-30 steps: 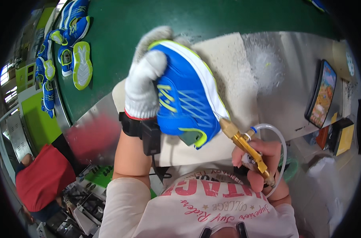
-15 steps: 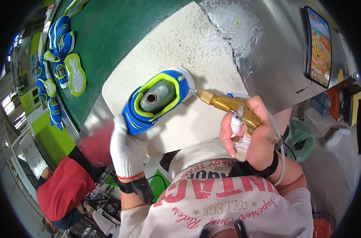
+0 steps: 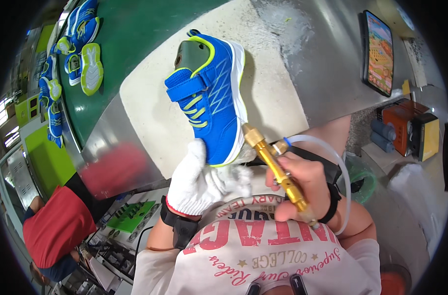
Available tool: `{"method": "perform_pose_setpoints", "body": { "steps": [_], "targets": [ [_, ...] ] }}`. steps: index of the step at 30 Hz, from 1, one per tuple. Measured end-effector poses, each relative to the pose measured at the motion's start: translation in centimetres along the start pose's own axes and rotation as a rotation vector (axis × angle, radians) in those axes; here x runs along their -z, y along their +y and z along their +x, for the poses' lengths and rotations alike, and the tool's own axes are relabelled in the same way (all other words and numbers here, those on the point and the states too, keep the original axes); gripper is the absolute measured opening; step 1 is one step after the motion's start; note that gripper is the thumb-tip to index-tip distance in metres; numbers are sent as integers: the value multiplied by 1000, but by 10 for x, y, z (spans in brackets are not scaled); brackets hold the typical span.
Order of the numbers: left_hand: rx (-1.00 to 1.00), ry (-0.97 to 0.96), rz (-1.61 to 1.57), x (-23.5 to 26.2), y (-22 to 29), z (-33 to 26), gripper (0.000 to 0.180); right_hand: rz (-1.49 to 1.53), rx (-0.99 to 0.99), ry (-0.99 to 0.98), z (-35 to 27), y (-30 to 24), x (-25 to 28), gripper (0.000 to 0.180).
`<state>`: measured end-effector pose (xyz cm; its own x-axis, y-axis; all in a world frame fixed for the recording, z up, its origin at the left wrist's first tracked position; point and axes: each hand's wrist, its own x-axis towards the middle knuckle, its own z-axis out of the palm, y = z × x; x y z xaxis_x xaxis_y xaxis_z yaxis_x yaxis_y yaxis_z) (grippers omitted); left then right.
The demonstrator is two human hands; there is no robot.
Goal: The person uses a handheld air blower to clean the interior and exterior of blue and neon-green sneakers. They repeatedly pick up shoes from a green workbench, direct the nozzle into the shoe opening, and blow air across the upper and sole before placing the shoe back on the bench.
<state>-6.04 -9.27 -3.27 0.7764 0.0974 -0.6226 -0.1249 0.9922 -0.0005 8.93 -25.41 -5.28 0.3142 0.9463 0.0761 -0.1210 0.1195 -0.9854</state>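
Note:
My left hand [image 3: 197, 184], in a white knitted glove, is closed around the toe end of a blue sneaker [image 3: 221, 101]. The sneaker has a white sole, a strap and lime-green laces, and its toe points toward me. A dark grey-green last [image 3: 190, 56] fills its opening. My bare right hand [image 3: 310, 182] grips a gold-coloured spray gun [image 3: 278, 169] fed by a clear tube [image 3: 348, 172]. The gun's nozzle is right beside the white sole edge near the forefoot; whether it touches cannot be made out.
Beneath the sneaker lies a worn off-white pad [image 3: 145, 98] on a metal table [image 3: 327, 93]. More blue sneakers [image 3: 83, 29] lie on the green surface [image 3: 130, 29] at left. A phone [image 3: 379, 54] rests at right. A person in red [image 3: 59, 231] is at lower left.
The sneaker has turned from showing its opening to showing its side and laces, toe toward me. My left hand shifted right with it. The spray gun swung round to lie along the sole.

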Motion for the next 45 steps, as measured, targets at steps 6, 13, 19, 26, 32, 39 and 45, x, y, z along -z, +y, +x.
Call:
{"method": "perform_pose_setpoints", "body": {
  "steps": [6, 13, 19, 26, 32, 39, 45],
  "targets": [
    [115, -202, 92, -29, -34, 43, 53, 386, -155, 319, -35, -37, 3, 71],
    [133, -459, 23, -42, -50, 108, 50, 269, -318, 604, -21, -59, 8, 69],
    [146, -358, -64, -75, -40, 122, 40, -149, -83, 495, -7, -36, 14, 67],
    [186, -185, 57, -85, -12, 123, 46, -310, 67, 358, 0, -1, 32, 71],
    [-122, 76, 119, -83, 61, 94, 40, -122, 138, 468, 44, 6, 47, 71],
    [-472, -57, 507, -101, 166, 166, 47, -26, -11, 491, 90, 16, 57, 51],
    [-1130, -254, 2689, -138, 244, 278, 47, 88, -28, 447, 96, 18, 64, 47]
  ]
}}
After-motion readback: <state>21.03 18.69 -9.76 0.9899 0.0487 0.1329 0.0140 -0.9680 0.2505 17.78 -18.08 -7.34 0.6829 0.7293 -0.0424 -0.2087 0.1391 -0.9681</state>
